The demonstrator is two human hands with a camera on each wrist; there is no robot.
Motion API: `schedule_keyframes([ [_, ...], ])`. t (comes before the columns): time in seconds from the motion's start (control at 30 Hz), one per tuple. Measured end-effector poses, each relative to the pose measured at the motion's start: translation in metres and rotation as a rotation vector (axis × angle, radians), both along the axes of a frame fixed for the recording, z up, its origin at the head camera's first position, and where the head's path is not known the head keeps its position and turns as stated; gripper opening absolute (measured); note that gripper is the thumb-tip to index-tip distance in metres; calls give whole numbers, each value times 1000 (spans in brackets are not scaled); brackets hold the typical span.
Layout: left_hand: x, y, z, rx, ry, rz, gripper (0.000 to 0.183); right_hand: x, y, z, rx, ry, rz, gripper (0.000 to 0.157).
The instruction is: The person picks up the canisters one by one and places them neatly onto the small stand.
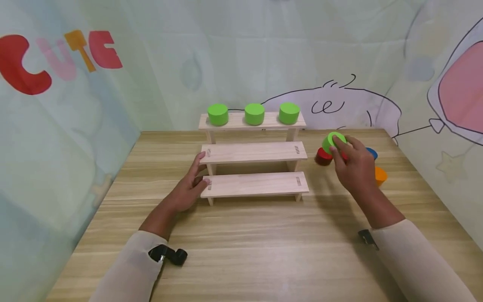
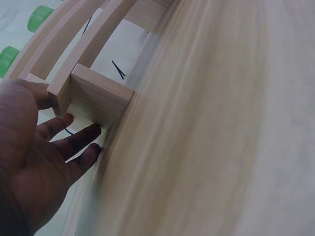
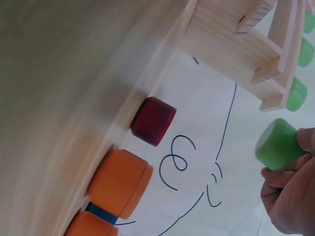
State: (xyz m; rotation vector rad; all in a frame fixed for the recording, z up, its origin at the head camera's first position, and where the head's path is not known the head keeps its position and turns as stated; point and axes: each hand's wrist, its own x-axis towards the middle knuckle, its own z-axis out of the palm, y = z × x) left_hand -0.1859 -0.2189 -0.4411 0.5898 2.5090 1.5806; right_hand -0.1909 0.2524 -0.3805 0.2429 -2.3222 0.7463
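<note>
A three-step wooden rack (image 1: 253, 152) stands on the table, with three green round blocks (image 1: 254, 114) in a row on its top step. My left hand (image 1: 185, 191) touches the rack's left end, thumb on the lowest step and a finger at the middle step. In the left wrist view, its other fingers (image 2: 81, 142) spread beside the rack's side panel (image 2: 101, 91). My right hand (image 1: 356, 163) pinches another green round block (image 3: 278, 145) between thumb and fingers. It is raised to the right of the rack, above the coloured blocks on the table.
Under and beside the right hand sit a dark red block (image 1: 323, 157), a blue block (image 1: 372, 153) and an orange block (image 1: 380, 176); the hand partly covers this group. A printed cloth (image 1: 170, 71) hangs right behind the table (image 1: 241, 247).
</note>
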Motion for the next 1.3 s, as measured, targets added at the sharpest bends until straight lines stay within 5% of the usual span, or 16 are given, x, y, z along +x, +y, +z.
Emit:
schedule_keyframes([
  [0.23,-1,-1,0,-10,6,-6,80,0,-12,5,4,130,-1,38],
  [0.87,-1,-1,0,3,1,-3,80,-3,-66,25,-77,108,93,36],
  [1.3,-2,-1,2,2,-26,1,80,-9,-111,30,-101,93,230,36],
])
